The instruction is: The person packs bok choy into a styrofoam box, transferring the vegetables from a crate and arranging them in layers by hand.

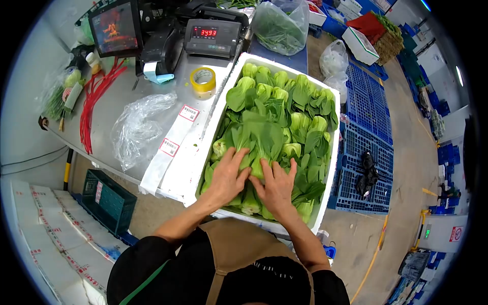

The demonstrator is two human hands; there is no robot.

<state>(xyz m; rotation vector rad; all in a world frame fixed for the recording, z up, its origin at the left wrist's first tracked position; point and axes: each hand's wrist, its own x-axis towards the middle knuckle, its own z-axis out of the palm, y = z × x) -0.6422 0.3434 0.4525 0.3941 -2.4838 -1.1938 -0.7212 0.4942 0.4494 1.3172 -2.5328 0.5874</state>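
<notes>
A white foam box point(333, 168) in front of me is packed with green bok choy point(300, 124), several heads lying in rows. My left hand point(227, 175) is over the box's near half, its fingers closed around the base of a bok choy. Beside it, my right hand point(276, 187) grips the pale stem of a bok choy point(258, 165) whose leaves point away from me and look slightly smeared by motion. Parts of the held stems are hidden behind my fingers.
Left of the box, the metal table bears a yellow tape roll point(203, 81), label strip point(168, 147), clear plastic bag point(140, 129), red ties point(94, 104) and a scale display point(211, 38). Blue pallets point(366, 152) lie right; a green crate point(109, 201) stands lower left.
</notes>
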